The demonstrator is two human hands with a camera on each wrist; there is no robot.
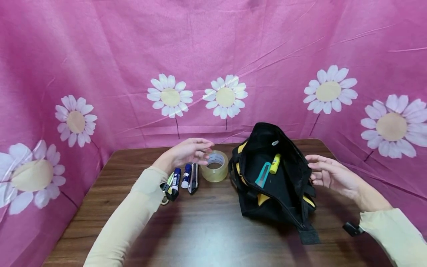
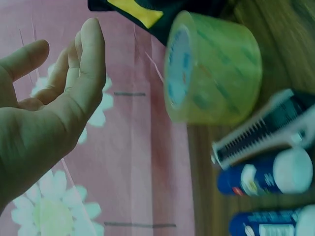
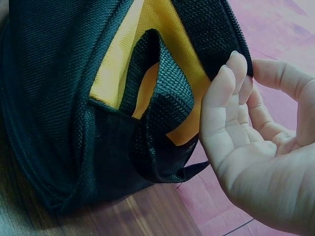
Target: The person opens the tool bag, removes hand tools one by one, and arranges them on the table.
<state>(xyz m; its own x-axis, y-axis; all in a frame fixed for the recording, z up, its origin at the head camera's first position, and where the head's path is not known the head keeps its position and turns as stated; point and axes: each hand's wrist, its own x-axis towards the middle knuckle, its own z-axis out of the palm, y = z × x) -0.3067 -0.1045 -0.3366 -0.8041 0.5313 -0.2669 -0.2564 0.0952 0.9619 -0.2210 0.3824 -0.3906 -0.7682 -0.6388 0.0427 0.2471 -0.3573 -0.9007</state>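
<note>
A black bag with yellow panels (image 1: pixel 248 205) stands unzipped on the table, its mouth tipped toward me. Inside lie a teal utility knife (image 1: pixel 263 174) and a yellow tube-shaped item (image 1: pixel 275 164). My right hand (image 1: pixel 335 176) pinches the bag's right rim; in the right wrist view its fingertips (image 3: pixel 236 64) lie at the zip edge beside a strap loop (image 3: pixel 172 98). Over the table's back, my left hand (image 1: pixel 190 152) holds nothing, its fingers loosely bent. Just right of it stands a roll of clear tape (image 1: pixel 215 176), apart from the hand in the left wrist view.
Left of the tape lie a grey and black box cutter (image 1: pixel 193 178) and two blue glue sticks (image 1: pixel 186 175). Partly under the left wrist are scissors (image 1: pixel 165 200). A pink flowered cloth (image 1: pixel 200 44) hangs behind the wooden table (image 1: pixel 200 230).
</note>
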